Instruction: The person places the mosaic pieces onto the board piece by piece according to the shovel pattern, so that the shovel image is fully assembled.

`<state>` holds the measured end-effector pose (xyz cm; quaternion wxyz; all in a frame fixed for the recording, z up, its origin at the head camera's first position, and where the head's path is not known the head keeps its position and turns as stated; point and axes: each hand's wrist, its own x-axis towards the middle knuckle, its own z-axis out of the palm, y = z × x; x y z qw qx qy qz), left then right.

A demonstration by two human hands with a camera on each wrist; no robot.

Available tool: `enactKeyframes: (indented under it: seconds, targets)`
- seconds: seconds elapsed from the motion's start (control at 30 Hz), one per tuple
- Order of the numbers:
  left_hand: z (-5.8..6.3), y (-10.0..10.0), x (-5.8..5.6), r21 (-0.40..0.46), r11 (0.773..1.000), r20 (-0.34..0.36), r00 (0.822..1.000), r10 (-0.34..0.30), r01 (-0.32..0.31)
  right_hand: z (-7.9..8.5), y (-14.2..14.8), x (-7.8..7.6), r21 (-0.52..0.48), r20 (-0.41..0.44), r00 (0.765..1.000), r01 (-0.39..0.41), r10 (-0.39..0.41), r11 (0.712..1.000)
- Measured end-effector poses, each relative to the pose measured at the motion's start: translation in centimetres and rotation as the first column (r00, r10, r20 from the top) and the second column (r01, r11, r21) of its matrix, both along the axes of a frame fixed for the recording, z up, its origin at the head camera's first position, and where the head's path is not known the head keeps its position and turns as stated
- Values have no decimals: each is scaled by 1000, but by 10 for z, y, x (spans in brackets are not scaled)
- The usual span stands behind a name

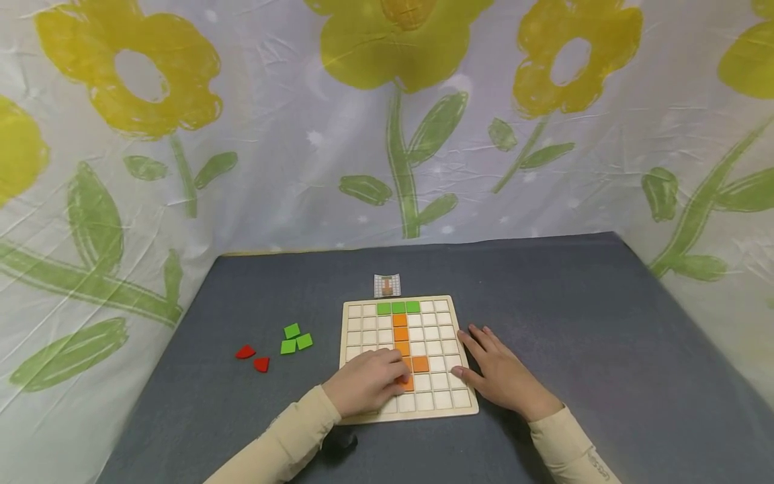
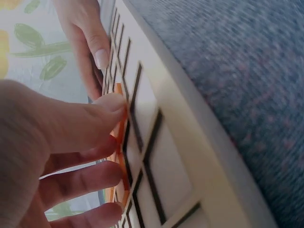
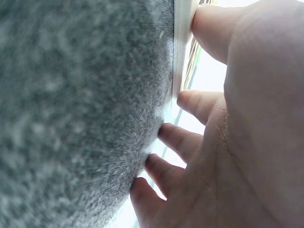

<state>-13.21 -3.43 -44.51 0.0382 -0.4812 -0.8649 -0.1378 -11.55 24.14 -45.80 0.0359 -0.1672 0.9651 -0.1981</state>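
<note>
A wooden grid board lies on the table. In its top row sit three green square tiles, with a column of orange square tiles below them and another orange one beside the column. My left hand reaches over the lower left of the board. Its thumb and fingertips pinch an orange tile low in the column, against the grid; the hand covers some cells. My right hand rests at the board's right edge with fingers spread, its thumb touching the rim.
Left of the board lie three loose green tiles and two red pieces with a curved side. A small picture card stands just behind the board. A dark object lies near the left sleeve. Flowered cloth hangs behind the dark table.
</note>
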Motion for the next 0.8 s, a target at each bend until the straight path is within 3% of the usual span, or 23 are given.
enactKeyframes:
  seconds: [0.17, 0.43, 0.6, 0.8]
  targets:
    - [2, -4, -2, 19, 1000, 13, 1000, -1, 0, 1, 0, 0, -3, 9, 1000, 3, -3, 1000]
    - [11, -31, -15, 35, 991, 92, 988, 126, -130, 1, 0, 0, -3, 31, 1000, -4, 4, 1000]
    - [21, -60, -29, 45, 967, 165, 956, 241, -252, 1, 0, 1, -11, 31, 999, -5, 5, 1000]
    - [24, -99, -45, 55, 911, 188, 900, 393, -409, 0, 0, 0, -7, 25, 1000, -9, 9, 1000]
